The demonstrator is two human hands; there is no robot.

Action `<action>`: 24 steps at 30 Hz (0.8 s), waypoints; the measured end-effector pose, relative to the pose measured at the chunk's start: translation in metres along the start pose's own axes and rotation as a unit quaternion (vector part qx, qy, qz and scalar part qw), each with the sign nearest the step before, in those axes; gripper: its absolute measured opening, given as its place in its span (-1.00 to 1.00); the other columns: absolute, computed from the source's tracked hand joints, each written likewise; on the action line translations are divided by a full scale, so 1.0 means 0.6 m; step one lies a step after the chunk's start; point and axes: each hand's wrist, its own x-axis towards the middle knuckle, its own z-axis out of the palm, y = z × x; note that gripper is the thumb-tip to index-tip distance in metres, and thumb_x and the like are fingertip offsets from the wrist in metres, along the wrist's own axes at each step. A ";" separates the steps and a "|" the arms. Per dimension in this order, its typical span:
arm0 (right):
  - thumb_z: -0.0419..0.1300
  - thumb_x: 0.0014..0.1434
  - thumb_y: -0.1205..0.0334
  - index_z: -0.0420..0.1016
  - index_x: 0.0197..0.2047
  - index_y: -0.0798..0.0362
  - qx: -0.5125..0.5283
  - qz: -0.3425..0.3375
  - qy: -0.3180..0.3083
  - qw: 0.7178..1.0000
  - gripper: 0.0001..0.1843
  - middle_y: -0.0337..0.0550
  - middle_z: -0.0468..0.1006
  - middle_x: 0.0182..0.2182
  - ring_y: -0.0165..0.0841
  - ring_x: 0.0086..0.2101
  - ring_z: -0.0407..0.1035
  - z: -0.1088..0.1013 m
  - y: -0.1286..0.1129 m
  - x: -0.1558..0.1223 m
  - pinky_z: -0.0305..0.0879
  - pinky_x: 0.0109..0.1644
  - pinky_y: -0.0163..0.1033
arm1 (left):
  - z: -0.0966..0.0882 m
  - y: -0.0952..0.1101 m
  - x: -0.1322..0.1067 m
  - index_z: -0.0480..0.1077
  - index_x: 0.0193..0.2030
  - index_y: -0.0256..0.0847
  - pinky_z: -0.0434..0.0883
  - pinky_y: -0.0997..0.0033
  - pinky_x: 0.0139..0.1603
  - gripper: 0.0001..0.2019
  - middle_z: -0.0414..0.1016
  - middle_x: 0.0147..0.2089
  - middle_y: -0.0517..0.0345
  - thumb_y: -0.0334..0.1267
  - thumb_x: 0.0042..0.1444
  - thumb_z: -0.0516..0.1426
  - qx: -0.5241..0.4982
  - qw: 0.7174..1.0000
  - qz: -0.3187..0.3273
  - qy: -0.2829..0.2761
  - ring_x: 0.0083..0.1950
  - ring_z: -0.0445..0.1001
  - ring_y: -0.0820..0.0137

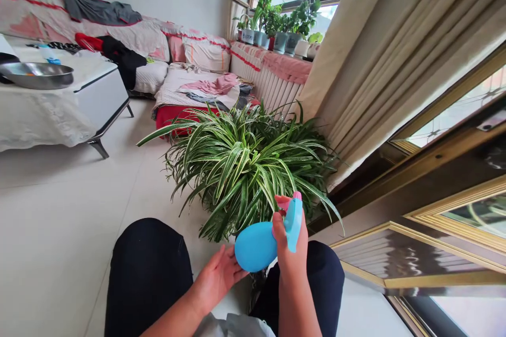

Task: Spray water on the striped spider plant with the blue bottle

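Blue plastic spray bottle (255, 246) sits low in the middle of the frame, near a leafy spider plant (245, 168). It looks light and smooth, best held at the neck. The right hand (290, 245) grips there; the open left hand (216, 276) lies against its round side.

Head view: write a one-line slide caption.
Right hand grips a blue spray bottle, left hand at its base, in front of a spider plant.
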 end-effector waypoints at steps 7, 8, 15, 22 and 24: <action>0.12 0.16 0.09 0.37 0.11 0.02 -0.001 -0.002 0.007 1.000 -0.55 -0.03 0.54 -0.05 -0.20 -0.16 0.46 -0.030 0.017 0.000 0.43 -0.16 -0.07 | 0.003 -0.016 0.016 0.44 0.05 -0.27 0.26 0.20 0.16 -0.54 0.56 0.08 -0.06 0.03 0.22 0.04 -0.006 1.000 -0.020 0.009 0.10 0.49 0.22; 0.12 0.16 0.11 0.38 0.09 0.02 -0.010 -0.009 0.012 1.000 -0.57 -0.04 0.56 -0.10 -0.20 -0.18 0.47 -0.036 0.021 0.001 0.43 -0.16 -0.07 | 0.005 -0.018 0.020 0.44 0.05 -0.29 0.26 0.20 0.15 -0.54 0.56 0.07 -0.08 0.03 0.22 0.04 -0.003 1.000 -0.026 0.011 0.08 0.50 0.22; 0.10 0.12 0.18 0.42 -0.22 0.00 -0.071 -0.047 0.017 0.996 -0.83 -0.20 0.57 -0.36 -0.33 -0.41 0.48 -0.068 0.030 0.007 0.41 -0.33 -0.24 | 0.018 -0.054 0.050 0.47 -0.01 -0.34 0.26 0.10 0.16 -0.54 0.62 -0.05 -0.13 0.02 0.21 0.02 0.013 0.995 -0.097 0.016 -0.02 0.56 0.16; 0.07 0.12 0.18 0.38 -0.30 0.00 -0.107 -0.016 0.016 0.994 -0.88 -0.23 0.50 -0.45 -0.34 -0.45 0.43 -0.093 0.034 0.002 0.39 -0.33 -0.23 | 0.013 -0.081 0.065 0.50 -0.07 -0.37 0.31 0.12 0.13 -0.56 0.64 -0.11 -0.14 -0.02 0.22 0.01 0.013 0.992 -0.123 0.018 -0.08 0.59 0.18; 0.08 0.13 0.16 0.39 -0.23 0.00 -0.106 -0.011 0.020 0.994 -0.85 -0.18 0.54 -0.35 -0.28 -0.33 0.47 -0.102 0.041 0.001 0.41 -0.21 -0.17 | 0.016 -0.078 0.071 0.49 -0.04 -0.39 0.35 0.14 0.09 -0.54 0.64 -0.09 -0.15 -0.02 0.23 0.00 0.023 0.991 -0.133 0.020 -0.09 0.59 0.19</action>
